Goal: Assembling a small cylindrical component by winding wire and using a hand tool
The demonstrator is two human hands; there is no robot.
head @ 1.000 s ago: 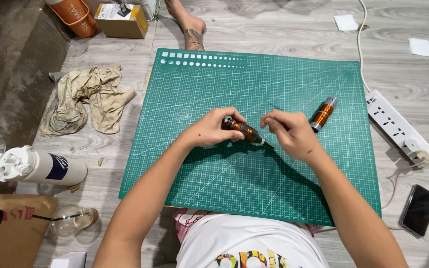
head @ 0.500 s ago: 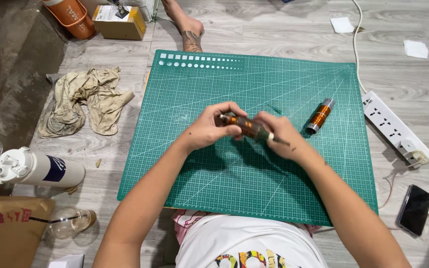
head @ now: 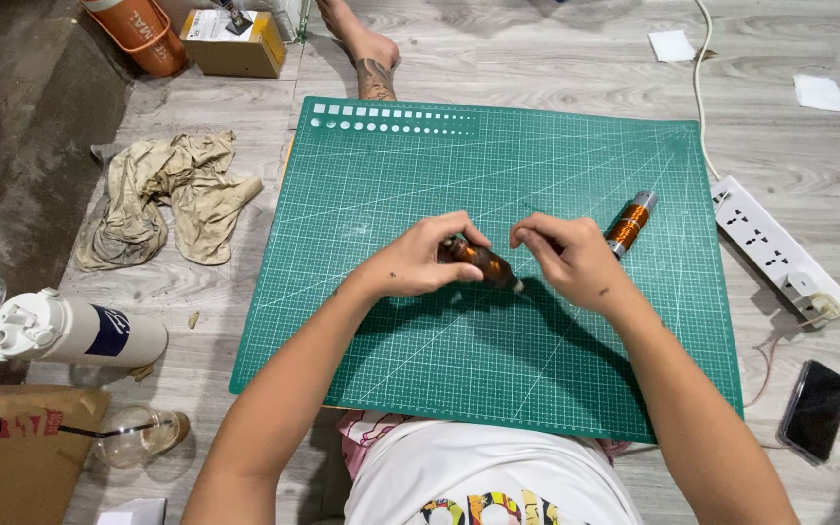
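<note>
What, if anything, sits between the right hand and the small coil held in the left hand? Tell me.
Nothing visible. The right hand hovers just right of the brown coil gripped by the left hand; only bare green cutting mat shows below the gap.

1. Both bare forearms are extended forward and angled inward, so that the hands are brought close together.
2. The left hand (head: 420, 264) is curled shut, thumb on top.
3. The right hand (head: 568, 261) is bent, fingertips (head: 522, 236) pinched together.

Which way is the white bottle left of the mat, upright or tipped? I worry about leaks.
Tipped: the white bottle lies on its side on the floor, cap end pointing left.
</note>
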